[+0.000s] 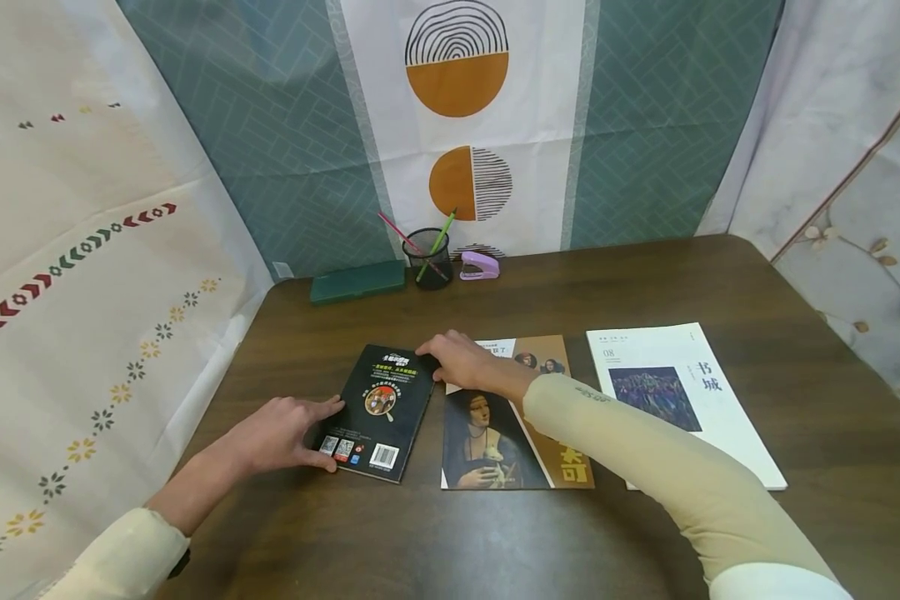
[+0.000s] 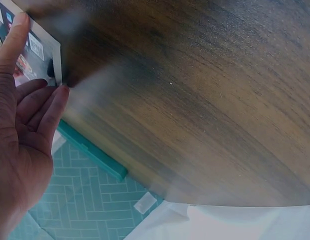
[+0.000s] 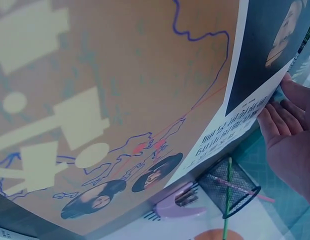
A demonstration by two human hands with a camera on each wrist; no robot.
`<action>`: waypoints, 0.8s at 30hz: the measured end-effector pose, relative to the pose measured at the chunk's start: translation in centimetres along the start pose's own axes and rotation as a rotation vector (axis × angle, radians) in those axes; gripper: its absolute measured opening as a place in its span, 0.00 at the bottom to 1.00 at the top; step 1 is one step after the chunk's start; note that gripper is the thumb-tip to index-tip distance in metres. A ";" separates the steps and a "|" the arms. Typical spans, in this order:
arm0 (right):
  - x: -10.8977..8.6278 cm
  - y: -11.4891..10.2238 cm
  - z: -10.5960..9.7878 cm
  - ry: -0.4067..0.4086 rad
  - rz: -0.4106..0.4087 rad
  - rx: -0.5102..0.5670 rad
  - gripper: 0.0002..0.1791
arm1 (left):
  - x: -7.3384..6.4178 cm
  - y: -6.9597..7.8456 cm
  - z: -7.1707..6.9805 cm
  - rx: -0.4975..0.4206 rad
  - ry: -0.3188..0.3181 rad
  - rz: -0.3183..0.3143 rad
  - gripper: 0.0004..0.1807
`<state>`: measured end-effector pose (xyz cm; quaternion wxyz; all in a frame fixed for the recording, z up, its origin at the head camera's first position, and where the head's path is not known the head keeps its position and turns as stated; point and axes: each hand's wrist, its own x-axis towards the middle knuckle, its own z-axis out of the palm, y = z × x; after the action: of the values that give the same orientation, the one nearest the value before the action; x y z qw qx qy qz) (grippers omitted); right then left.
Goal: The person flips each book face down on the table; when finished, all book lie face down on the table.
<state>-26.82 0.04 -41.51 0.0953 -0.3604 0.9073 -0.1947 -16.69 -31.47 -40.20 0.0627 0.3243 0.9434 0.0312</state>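
A black book (image 1: 381, 408) with a round picture and printed codes lies flat and slightly slanted on the brown table. The left hand (image 1: 288, 433) holds its lower left corner, index finger at the left edge and thumb near the bottom; in the left wrist view the left hand's thumb (image 2: 17, 35) lies over the cover. At the upper right corner, the right hand (image 1: 468, 362) grips the book with fingertips and thumb. That hand and forearm pass over a brown book with a portrait (image 1: 480, 446), hiding part of it. Right fingers (image 3: 280, 120) show beside this cover in the right wrist view.
To the right lies a white book (image 1: 720, 433) with a dark picture. Along the back edge stand a green case (image 1: 357, 282), a mesh pen holder (image 1: 430, 273) with two pencils, and a purple stapler (image 1: 480, 266). Patterned cloths (image 1: 270, 125) hang around the table.
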 end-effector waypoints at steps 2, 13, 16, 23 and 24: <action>0.1 0.0 0.1 -0.001 0.003 -0.003 0.28 | 0.0 0.0 0.1 0.005 -0.001 -0.003 0.54; 0.7 0.4 -0.4 -0.028 -0.033 -0.013 0.28 | -0.4 0.2 -0.1 0.024 0.004 0.053 0.53; 0.7 0.5 -0.4 -0.024 -0.033 -0.003 0.28 | -0.4 0.3 -0.1 0.023 -0.007 0.044 0.52; 0.9 0.4 -0.4 -0.017 -0.029 0.017 0.28 | -0.6 0.3 -0.2 0.025 -0.036 0.029 0.53; 0.9 0.4 -0.3 -0.017 -0.027 0.017 0.28 | -0.7 0.2 -0.2 0.025 -0.039 0.026 0.53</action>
<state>-27.87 -0.20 -41.41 0.1034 -0.3733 0.8998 -0.2006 -16.03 -31.73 -39.89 0.0768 0.3376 0.9380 0.0140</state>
